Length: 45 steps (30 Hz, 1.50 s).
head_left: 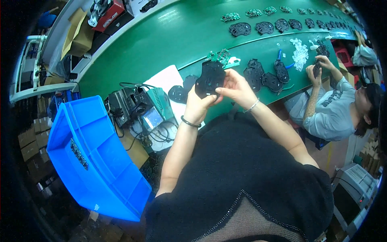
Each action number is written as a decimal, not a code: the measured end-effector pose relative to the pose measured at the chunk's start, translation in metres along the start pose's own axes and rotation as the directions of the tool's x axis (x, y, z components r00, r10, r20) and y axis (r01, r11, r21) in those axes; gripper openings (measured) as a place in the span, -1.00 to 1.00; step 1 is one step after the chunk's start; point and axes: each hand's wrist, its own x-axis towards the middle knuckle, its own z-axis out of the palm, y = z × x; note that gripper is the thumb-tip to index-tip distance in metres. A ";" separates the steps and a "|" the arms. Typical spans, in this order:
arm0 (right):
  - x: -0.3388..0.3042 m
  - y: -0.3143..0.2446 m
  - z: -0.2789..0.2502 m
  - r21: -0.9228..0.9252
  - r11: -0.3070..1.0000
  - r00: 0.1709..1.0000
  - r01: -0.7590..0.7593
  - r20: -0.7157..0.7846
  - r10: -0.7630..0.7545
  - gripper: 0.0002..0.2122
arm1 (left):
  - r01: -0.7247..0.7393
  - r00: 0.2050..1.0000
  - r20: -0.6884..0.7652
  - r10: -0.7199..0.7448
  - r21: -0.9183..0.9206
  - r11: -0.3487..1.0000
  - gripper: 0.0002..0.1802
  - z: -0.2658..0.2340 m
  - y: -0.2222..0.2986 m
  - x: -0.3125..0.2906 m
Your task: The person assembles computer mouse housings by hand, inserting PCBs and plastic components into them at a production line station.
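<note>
A flat black plastic mouse base [210, 76] is held up over the near edge of the bench, tilted toward me. My left hand [198, 104] grips its lower left side, thumb across the face. On the right side, my right hand [240, 88] has its fingers closed around the edge, thumb near the lower corner. Just behind the base lie green circuit boards [219, 56], partly covered by it. More black shells [177, 94] rest by my left hand, and another group of black shells [254, 74] lies to the right of my right hand.
A blue crate [100, 153] stands at the left, near grey-green electronic units with cables [155, 107] on white sheeting. Rows of boards and black shells [264, 28] line the green bench [161, 44]. A co-worker [334, 107] sits at the right near blue-handled pliers [279, 54] and small white pieces [300, 54].
</note>
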 end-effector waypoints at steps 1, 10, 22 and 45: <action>0.002 0.004 -0.001 0.032 0.999 0.999 -0.035 0.022 0.035 -0.69 | 0.017 1.000 -0.003 -0.017 -0.002 1.000 -0.47 -0.006 -0.003 0.001; 0.076 0.031 -0.116 -0.873 0.484 0.978 -0.063 -0.150 -0.145 -0.77 | 0.069 0.974 -0.203 -0.097 -0.143 0.987 -0.54 -0.069 -0.016 -0.020; 0.151 0.030 -0.093 -0.831 0.012 0.814 0.556 0.547 0.194 -0.58 | 0.144 0.928 -0.312 -0.202 -0.199 0.969 -0.64 -0.066 -0.028 -0.003; 0.282 0.046 -0.138 -0.892 0.351 0.758 -0.284 -0.433 -0.488 -0.60 | 0.104 0.906 -0.379 -0.190 -0.235 0.966 -0.65 -0.079 -0.001 0.014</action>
